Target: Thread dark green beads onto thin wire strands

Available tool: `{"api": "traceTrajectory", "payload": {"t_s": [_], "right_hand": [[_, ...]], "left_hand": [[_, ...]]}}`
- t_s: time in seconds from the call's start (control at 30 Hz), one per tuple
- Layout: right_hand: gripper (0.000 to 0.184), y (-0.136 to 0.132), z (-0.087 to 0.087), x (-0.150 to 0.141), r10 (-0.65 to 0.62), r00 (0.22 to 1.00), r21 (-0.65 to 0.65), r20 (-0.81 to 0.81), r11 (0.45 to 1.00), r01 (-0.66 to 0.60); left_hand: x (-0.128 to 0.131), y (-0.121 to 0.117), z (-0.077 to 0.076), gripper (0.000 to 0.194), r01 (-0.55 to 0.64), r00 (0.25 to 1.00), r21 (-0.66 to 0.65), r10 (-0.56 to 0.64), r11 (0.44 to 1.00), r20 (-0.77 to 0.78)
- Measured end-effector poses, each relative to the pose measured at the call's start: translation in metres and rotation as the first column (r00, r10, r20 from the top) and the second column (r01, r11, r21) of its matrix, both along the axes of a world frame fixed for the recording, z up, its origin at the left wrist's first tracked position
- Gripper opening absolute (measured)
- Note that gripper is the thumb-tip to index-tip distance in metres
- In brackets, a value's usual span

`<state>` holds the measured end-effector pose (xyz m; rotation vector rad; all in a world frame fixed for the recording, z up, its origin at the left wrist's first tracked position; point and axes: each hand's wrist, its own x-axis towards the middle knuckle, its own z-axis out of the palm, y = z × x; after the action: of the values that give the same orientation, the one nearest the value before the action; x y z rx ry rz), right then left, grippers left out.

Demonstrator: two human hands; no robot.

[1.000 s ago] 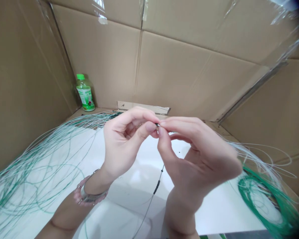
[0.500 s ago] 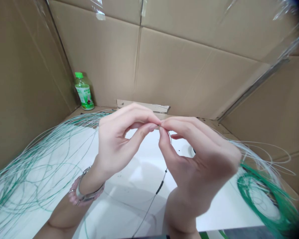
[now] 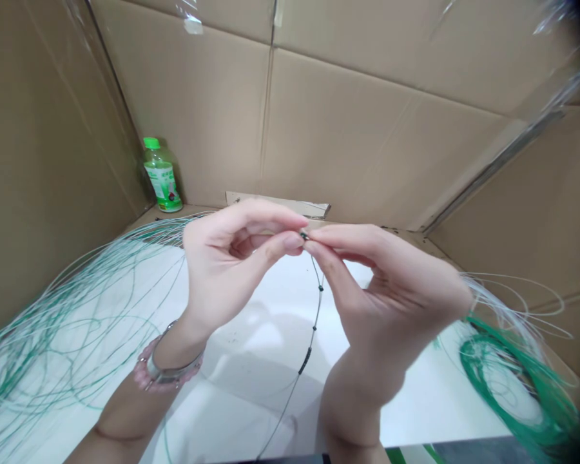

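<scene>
My left hand (image 3: 232, 264) pinches with thumb and forefinger at the middle of the view, its wrist in a pink beaded bracelet (image 3: 147, 370). A small dark bead (image 3: 304, 236) shows at its fingertips. Closed in a pinch right beside it, my right hand (image 3: 391, 290) holds the end of a thin cord, mostly covered by the fingers. Below the hands hangs the thin cord (image 3: 317, 312), running down toward the bottom edge. Single black beads are spaced along it, and lower sits a close row of black beads (image 3: 305, 361).
Loose green and white strands (image 3: 77, 322) spread over the left of the white table (image 3: 251, 412). On the right lies a green coil (image 3: 478, 367) with white strands. A green-capped bottle (image 3: 162, 180) stands in the back left corner. Cardboard walls (image 3: 367, 129) enclose the table.
My fingertips have parted slightly, uncovering the small dark bead between them. More of the hanging cord and its single beads shows below the hands.
</scene>
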<state>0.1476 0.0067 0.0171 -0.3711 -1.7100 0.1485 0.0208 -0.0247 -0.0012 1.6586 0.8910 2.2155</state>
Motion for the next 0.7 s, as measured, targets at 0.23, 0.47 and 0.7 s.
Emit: {"api": "traceTrajectory", "payload": {"t_s": [0.23,0.47,0.7], "right_hand": [[0.022,0.004,-0.004,-0.001,0.065,0.997,0.001,-0.044,0.998,-0.065],[0.022,0.004,-0.004,0.000,0.044,0.997,0.011,-0.058,0.999,-0.043],[0.034,0.005,-0.006,-0.003,0.231,0.968,-0.098,-0.097,0.966,-0.241]], "left_hand": [[-0.009,0.003,0.002,0.021,0.111,0.990,0.045,-0.107,0.993,-0.087],[-0.013,-0.001,0.004,0.020,0.083,0.987,-0.030,-0.087,0.996,-0.135],[-0.007,-0.002,0.004,0.015,-0.041,0.997,-0.019,0.040,0.999,-0.060]]}}
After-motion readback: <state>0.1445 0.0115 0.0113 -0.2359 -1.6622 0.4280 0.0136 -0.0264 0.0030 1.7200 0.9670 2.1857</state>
